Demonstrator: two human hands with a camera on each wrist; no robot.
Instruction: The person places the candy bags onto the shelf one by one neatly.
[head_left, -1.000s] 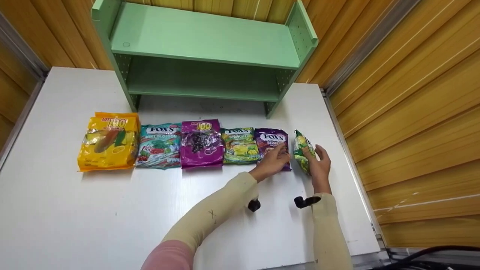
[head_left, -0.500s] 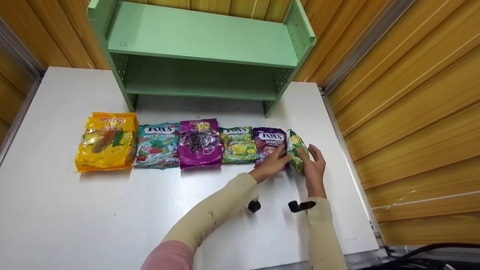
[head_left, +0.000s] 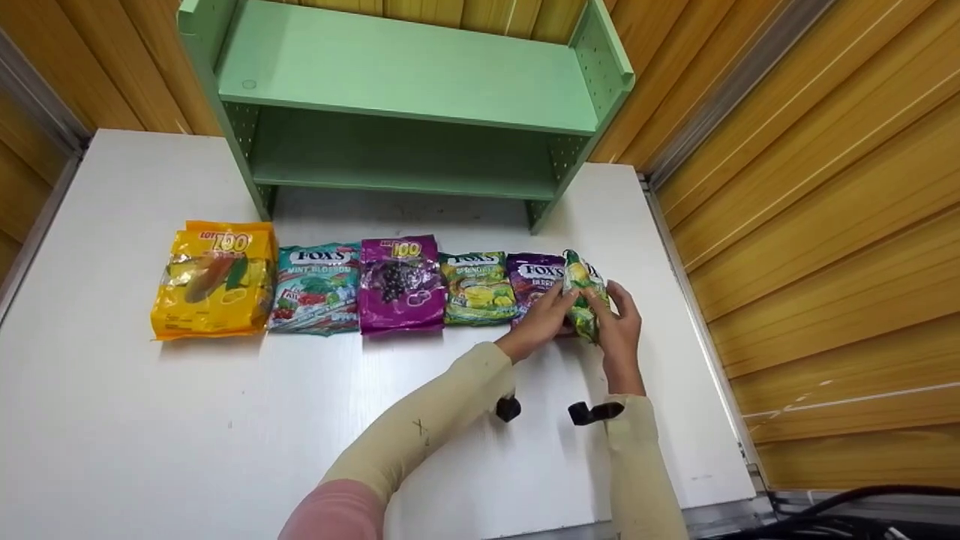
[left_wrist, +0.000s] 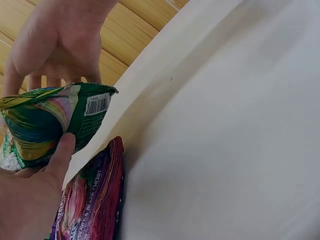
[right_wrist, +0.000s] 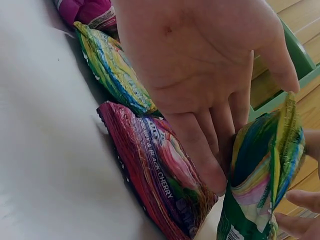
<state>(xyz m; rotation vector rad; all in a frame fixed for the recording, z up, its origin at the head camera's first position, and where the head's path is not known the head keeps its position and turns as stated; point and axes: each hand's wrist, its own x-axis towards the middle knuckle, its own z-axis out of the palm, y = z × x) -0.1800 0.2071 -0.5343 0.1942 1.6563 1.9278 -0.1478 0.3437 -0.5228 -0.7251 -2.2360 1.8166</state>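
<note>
A green candy bag (head_left: 581,289) stands tilted up on edge between both hands, off the table in the wrist views. My right hand (head_left: 621,337) grips its right side, thumb on the near face and fingers behind. From the left, my left hand (head_left: 536,326) holds the same bag, its thumb (left_wrist: 65,150) pressed against the wrapper near the barcode. Just below and left lies a purple Fox's berries bag (head_left: 529,277), partly covered by the left hand and the green bag. The right wrist view shows this purple bag (right_wrist: 155,170) beneath the left hand's fingers.
Left of the berries bag, a row holds a green-yellow Fox's bag (head_left: 480,289), a purple grape bag (head_left: 401,285), a teal Fox's bag (head_left: 315,289) and a yellow mango bag (head_left: 214,281). A green two-tier shelf (head_left: 409,75) stands behind on the white table (head_left: 225,435).
My right hand has brought the green bag leftward, from beside the row to over the berries bag's right edge. My left hand has come off the berries bag and now holds the green one.
</note>
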